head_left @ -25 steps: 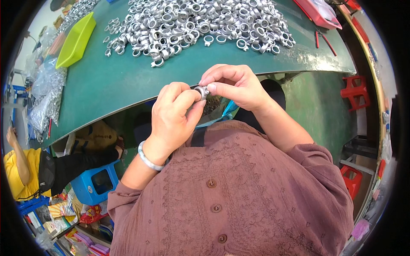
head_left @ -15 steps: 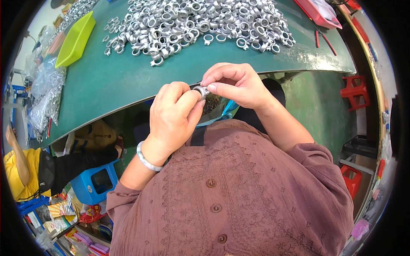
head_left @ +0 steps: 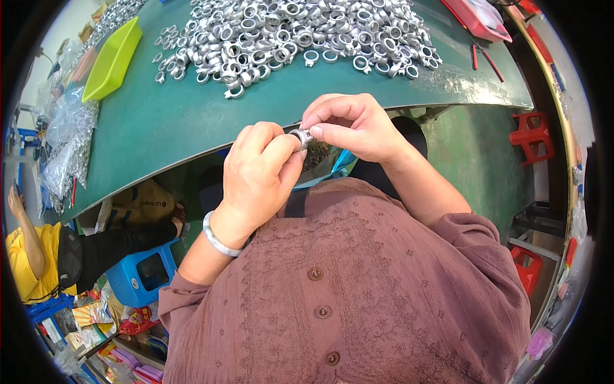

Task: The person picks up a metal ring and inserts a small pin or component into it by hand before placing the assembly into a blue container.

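A small silver metal ring clamp (head_left: 301,137) is pinched in my left hand (head_left: 261,169), just off the near edge of the green table (head_left: 192,121). Thumb and index finger of my right hand (head_left: 355,128) close on the small lug at the clamp's right side; whether a separate tiny part is between those fingertips cannot be made out. A large heap of similar silver ring clamps (head_left: 281,38) covers the far middle of the table, with a few loose ones at its near side.
A yellow-green tray (head_left: 113,59) and clear plastic bags (head_left: 71,144) lie at the left. Red-handled pliers (head_left: 489,63) and a pink tray (head_left: 480,20) are at the right. A blue stool (head_left: 142,275) and a person in yellow (head_left: 29,262) are at lower left; a red stool (head_left: 532,138) stands right.
Hardly anything differs. The clamp has turned very slightly between my fingers, and both hands stay in the same place.
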`<action>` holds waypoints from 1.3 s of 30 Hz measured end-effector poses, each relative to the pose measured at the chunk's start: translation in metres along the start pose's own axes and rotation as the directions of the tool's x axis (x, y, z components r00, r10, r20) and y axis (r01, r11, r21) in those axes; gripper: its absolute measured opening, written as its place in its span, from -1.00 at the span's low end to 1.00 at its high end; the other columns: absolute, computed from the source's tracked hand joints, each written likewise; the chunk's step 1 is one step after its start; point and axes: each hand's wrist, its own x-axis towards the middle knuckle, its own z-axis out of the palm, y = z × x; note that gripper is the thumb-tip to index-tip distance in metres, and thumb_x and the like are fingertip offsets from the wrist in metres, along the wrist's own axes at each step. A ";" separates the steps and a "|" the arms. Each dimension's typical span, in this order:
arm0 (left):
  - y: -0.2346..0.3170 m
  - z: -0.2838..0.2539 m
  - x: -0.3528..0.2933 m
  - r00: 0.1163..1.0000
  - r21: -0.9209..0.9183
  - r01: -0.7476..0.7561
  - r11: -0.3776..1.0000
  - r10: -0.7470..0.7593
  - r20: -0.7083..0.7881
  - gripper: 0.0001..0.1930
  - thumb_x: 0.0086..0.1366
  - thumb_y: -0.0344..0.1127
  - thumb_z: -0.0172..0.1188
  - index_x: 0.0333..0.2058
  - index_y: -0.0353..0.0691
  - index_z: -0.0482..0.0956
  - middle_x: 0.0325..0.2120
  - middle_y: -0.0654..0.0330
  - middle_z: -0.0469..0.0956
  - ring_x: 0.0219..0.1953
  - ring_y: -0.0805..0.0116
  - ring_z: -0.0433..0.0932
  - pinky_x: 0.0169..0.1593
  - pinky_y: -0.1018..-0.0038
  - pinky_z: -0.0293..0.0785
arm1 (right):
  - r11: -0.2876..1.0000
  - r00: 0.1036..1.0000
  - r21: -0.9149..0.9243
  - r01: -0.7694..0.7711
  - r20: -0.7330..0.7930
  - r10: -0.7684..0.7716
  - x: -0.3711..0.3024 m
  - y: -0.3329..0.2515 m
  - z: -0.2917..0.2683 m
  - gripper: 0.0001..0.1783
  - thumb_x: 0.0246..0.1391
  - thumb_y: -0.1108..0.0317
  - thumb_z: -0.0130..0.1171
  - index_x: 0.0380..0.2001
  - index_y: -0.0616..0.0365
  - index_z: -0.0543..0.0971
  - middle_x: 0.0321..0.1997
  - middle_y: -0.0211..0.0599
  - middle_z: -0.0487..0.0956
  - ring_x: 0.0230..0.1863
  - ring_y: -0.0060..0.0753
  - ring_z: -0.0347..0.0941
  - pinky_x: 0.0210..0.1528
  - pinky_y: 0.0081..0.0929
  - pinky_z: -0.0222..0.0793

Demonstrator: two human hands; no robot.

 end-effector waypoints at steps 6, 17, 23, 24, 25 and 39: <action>-0.001 0.000 0.000 1.000 -0.034 0.026 0.999 -0.025 0.016 -0.83 -0.13 -0.47 0.23 -0.50 -0.19 0.44 -0.51 0.20 0.37 -0.47 0.21 0.38 -0.42 0.39 0.33 | 1.000 1.000 0.018 -0.005 0.005 0.005 0.000 0.002 -0.001 -0.91 -0.08 0.58 0.09 -0.44 0.31 0.55 -0.34 -0.28 0.50 -0.33 -0.57 0.39 -0.28 -0.66 0.31; -0.003 0.000 -0.002 0.973 -0.347 0.225 0.910 -0.190 0.134 -0.89 0.05 -0.52 0.15 -0.46 -0.32 0.38 -0.51 0.22 0.38 -0.51 0.48 0.37 -0.43 0.62 0.31 | 0.991 0.996 0.096 -0.089 0.013 0.088 0.000 0.000 0.000 -0.89 -0.04 0.57 0.07 -0.38 0.31 0.53 -0.32 -0.32 0.48 -0.30 -0.59 0.39 -0.26 -0.65 0.31; 0.001 0.000 0.000 0.956 -0.408 0.294 0.864 -0.260 0.140 -0.89 0.02 -0.49 0.17 -0.49 -0.31 0.40 -0.55 0.17 0.39 -0.51 0.32 0.42 -0.41 0.52 0.37 | 0.988 0.996 0.129 -0.086 0.032 0.083 0.000 0.002 0.000 -0.89 -0.03 0.57 0.07 -0.36 0.29 0.52 -0.31 -0.35 0.48 -0.30 -0.61 0.38 -0.25 -0.66 0.31; 0.001 0.001 -0.001 0.956 -0.409 0.294 0.864 -0.259 0.140 -0.89 0.02 -0.49 0.17 -0.49 -0.31 0.40 -0.55 0.17 0.39 -0.51 0.32 0.42 -0.41 0.52 0.37 | 0.985 0.995 0.144 -0.094 0.029 0.091 0.000 0.002 0.000 -0.88 -0.03 0.56 0.08 -0.35 0.29 0.51 -0.31 -0.36 0.48 -0.29 -0.62 0.38 -0.25 -0.67 0.31; -0.001 0.002 -0.003 0.957 -0.439 0.289 0.851 -0.255 0.137 -0.90 0.06 -0.50 0.15 -0.46 -0.32 0.40 -0.52 0.21 0.38 -0.50 0.44 0.38 -0.40 0.59 0.33 | 0.982 0.995 0.160 -0.102 0.028 0.098 0.000 0.003 0.001 -0.88 -0.03 0.56 0.08 -0.35 0.28 0.51 -0.31 -0.37 0.48 -0.29 -0.63 0.38 -0.25 -0.67 0.31; -0.013 0.016 -0.010 0.927 -0.610 0.350 0.711 -0.355 0.118 -0.90 0.04 -0.47 0.20 -0.45 -0.29 0.46 -0.52 0.22 0.42 -0.51 0.48 0.40 -0.39 0.61 0.35 | 0.965 0.995 0.244 -0.100 0.038 0.094 -0.002 0.007 0.012 -0.75 -0.07 0.47 0.20 -0.26 0.24 0.48 -0.34 -0.39 0.52 -0.28 -0.63 0.41 -0.15 -0.62 0.36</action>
